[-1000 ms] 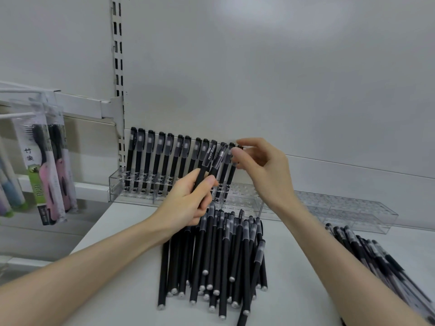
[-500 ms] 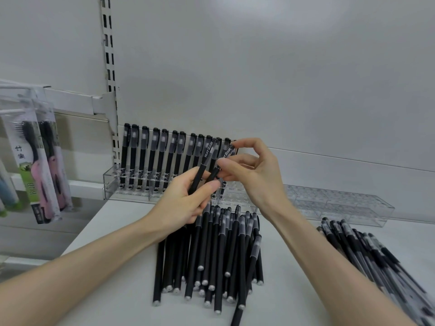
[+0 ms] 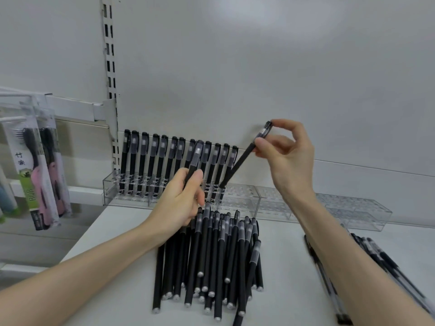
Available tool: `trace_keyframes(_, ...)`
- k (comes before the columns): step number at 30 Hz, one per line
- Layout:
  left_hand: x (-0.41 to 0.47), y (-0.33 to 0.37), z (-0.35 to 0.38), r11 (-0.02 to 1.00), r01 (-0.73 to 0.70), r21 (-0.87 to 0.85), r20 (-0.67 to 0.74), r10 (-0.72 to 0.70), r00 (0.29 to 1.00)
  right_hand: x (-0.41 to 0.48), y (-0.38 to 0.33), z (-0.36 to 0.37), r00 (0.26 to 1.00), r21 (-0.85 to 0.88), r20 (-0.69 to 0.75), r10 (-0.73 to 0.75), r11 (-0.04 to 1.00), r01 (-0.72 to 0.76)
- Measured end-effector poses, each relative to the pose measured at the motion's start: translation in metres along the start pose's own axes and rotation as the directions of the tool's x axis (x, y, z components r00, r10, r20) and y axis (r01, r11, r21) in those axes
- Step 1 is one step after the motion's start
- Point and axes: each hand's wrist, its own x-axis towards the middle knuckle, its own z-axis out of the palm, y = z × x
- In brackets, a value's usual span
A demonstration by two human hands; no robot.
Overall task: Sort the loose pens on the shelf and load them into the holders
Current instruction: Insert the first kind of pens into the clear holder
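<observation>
Risen rightward, the right hand (image 3: 292, 158) pinches a slanted pen (image 3: 237, 164) at the clear holder (image 3: 240, 198) by the grey wall (image 3: 259, 78), left hand (image 3: 176, 205) gripping a second pen (image 3: 195, 158) over the white shelf (image 3: 282, 267).

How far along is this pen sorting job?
Done: a row of pens stands in the left holder. In hand: the right hand pinches a pen, slanted, tip at the next hole; the left hand grips a second pen. Left: a big pile lies loose, plus a side pile, and the right holders look empty. Most of the job remains.
</observation>
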Motion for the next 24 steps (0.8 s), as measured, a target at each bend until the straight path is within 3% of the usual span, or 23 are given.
trace_keyframes(3,0.001,0.001,0.001,1.000,0.011,-0.023,-0.016,-0.011,1.000,0.006,0.009,-0.002,0.997,-0.145,-0.004,-0.078,0.986,0.077)
trace_keyframes(9,0.000,-0.001,0.000,0.994,-0.096,0.045,0.017,0.095,0.995,0.010,0.026,0.003,0.992,-0.231,0.027,-0.125,0.965,0.128)
trace_keyframes(24,0.003,-0.004,0.001,0.995,-0.086,0.046,-0.006,0.086,0.996,0.007,0.045,0.006,0.987,-0.406,0.153,-0.057,0.907,0.116)
